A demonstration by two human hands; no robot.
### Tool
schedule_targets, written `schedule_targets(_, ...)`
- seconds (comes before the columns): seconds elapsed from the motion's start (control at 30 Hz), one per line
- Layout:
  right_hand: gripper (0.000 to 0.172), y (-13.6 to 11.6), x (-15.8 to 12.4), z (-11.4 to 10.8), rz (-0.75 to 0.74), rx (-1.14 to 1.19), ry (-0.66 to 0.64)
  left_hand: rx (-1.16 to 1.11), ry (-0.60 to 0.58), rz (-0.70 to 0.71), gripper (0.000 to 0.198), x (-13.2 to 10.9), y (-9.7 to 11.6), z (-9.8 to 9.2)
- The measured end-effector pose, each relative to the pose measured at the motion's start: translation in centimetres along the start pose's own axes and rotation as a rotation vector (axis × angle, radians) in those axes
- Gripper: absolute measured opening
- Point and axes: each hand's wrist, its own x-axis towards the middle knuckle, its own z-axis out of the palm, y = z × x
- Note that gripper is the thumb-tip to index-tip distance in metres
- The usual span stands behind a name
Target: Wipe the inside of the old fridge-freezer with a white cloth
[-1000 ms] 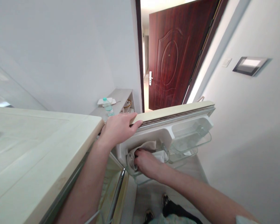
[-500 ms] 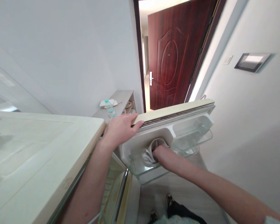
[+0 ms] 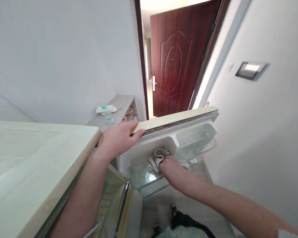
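My left hand (image 3: 120, 137) grips the top edge of the open fridge door (image 3: 178, 119) near its hinge side, thumb on the inner face and fingers over the top. A crumpled pale grey cloth (image 3: 156, 160) is bunched in my right hand (image 3: 171, 168), which is closed on it inside the upper door shelf (image 3: 136, 177). Some of the cloth hangs out beyond the right side of the hand. The right fingertips are hidden in the folds.
The fridge top (image 3: 39, 158) fills the left, its open compartment below. Behind the door stands a low cabinet (image 3: 124, 102) with a plastic bottle (image 3: 108, 115) and white dishes (image 3: 99, 109). A dark red room door (image 3: 176, 62) stands ajar; a wall panel (image 3: 250, 70) hangs at right.
The cloth is more crumpled, with a part now showing to the right of my right hand. My left hand keeps its hold on the door. The whole view has shifted slightly.
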Motion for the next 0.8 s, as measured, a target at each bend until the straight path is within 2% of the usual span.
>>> schedule_targets(0.1,0.026,-0.7,0.2,0.2,-0.063,-0.212,0.089,-0.004,0.002,-0.001,0.048,0.0,-0.1,0.1)
schedule_targets(0.17,0.027,-0.9,0.9,0.7,-0.056,-0.283,0.095,0.002,-0.002,-0.009,0.048,0.0,-0.1,0.0)
schedule_targets(0.33,0.031,-0.6,1.6,0.9,0.013,-0.207,-0.060,0.015,-0.025,-0.017,0.047,0.0,0.0,-0.2)
schedule_targets(0.53,0.029,-0.4,-0.9,0.1,0.009,-0.114,-0.061,0.003,-0.034,-0.025,0.049,0.0,0.0,-0.3)
schedule_targets(0.6,0.030,0.2,-2.5,-0.1,0.046,-0.030,-0.003,-0.003,-0.027,-0.015,0.047,-0.1,0.0,-0.2)
schedule_targets(0.67,0.028,0.9,-4.4,-0.5,0.097,0.139,0.114,-0.007,-0.020,-0.004,0.047,-0.1,-0.1,-0.2)
schedule_targets(0.73,0.028,1.5,-6.7,-1.1,0.155,0.359,0.302,-0.006,-0.016,0.006,0.047,-0.2,-0.1,-0.2)
schedule_targets(0.8,0.032,1.9,-8.9,-1.9,0.251,0.548,0.546,-0.005,-0.015,0.013,0.047,-0.2,-0.1,-0.1)
